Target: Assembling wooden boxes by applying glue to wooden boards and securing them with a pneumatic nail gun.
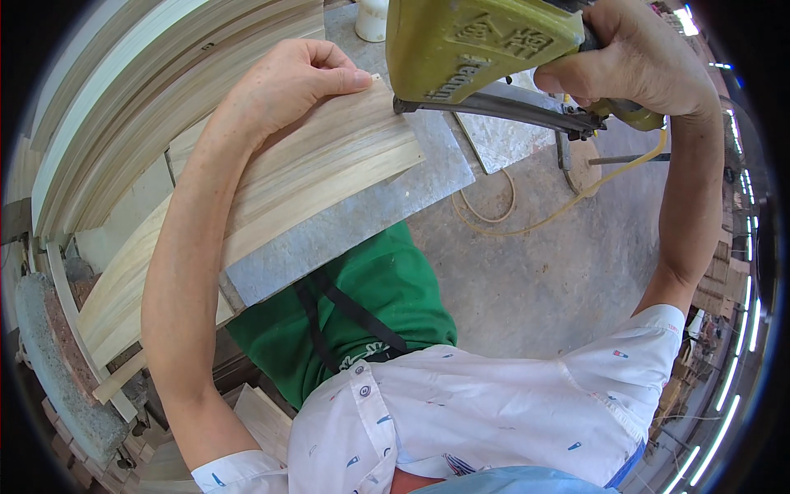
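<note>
A long, pale wooden board (329, 160) lies over a grey metal-topped table (346, 226), its right end near the middle of the view. My left hand (304, 78) is closed at the board's far right corner, thumb on top and fingers curled. In my right hand (629, 66) is the handle of an olive-green nail gun (485, 49). The gun's nose points left and sits at or just above the board's right end; whether it touches I cannot tell. A yellow air hose (609, 174) trails from the grip.
Long wooden boards (164, 99) are stacked at the far left. A white container (372, 20) stands at the table's back. Beyond the table's right edge is a concrete floor (535, 263) with loops of hose. A rough stone-like block (58, 362) sits at the left.
</note>
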Available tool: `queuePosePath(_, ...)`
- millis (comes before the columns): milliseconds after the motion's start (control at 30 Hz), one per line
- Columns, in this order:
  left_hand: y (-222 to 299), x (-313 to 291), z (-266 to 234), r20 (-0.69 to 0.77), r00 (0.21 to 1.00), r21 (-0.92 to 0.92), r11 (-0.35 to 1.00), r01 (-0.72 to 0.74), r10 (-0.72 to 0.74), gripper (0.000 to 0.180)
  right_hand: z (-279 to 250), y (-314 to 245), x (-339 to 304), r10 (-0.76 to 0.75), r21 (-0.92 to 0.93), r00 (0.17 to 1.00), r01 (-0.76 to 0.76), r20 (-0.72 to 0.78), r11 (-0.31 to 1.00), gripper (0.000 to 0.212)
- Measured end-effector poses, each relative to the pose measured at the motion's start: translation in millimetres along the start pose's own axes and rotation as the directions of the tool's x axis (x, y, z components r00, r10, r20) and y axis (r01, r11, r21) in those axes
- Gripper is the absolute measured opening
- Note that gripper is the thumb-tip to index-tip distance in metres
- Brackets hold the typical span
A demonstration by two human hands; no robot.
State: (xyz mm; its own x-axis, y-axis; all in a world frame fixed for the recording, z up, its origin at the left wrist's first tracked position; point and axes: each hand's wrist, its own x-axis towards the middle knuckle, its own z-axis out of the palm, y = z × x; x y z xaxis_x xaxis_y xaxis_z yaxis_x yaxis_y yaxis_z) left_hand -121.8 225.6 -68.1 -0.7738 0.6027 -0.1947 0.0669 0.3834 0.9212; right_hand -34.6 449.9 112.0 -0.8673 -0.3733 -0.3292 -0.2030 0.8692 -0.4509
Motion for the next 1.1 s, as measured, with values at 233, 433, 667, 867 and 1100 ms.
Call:
queuePosePath(233,-1.7,1.2,0.0,0.019,1.000,-0.063,0.998,-0.006,0.007,0.020,0.9,10.0,5.4,-0.050,-0.034,0.998,0.052,0.031,0.998,0.037)
queuePosePath(433,-7.4,3.9,-0.1,-0.009,0.996,-0.050,0.995,-0.085,0.085,0.020,10.2,8.7,9.0,-0.340,-0.049,0.937,0.337,-0.080,0.940,0.034)
queuePosePath(667,5.7,-1.4,-1.4,-0.011,0.999,0.017,0.999,-0.051,0.051,0.024,-2.5,3.1,-9.3,0.014,-0.075,0.999,-0.017,-0.033,0.997,0.027)
queuePosePath(867,23.3,-42.5,2.4,-0.201,0.952,0.463,0.879,-0.115,0.231,0.028,28.4,54.5,-13.9,0.135,0.056,0.953,-0.124,-0.273,0.991,0.029)
queuePosePath(1100,4.8,-178.1,8.0,-0.345,0.748,0.633,0.729,-0.261,0.568,0.031,84.0,144.1,29.4,0.169,-0.097,0.881,-0.235,-0.442,0.967,0.027)
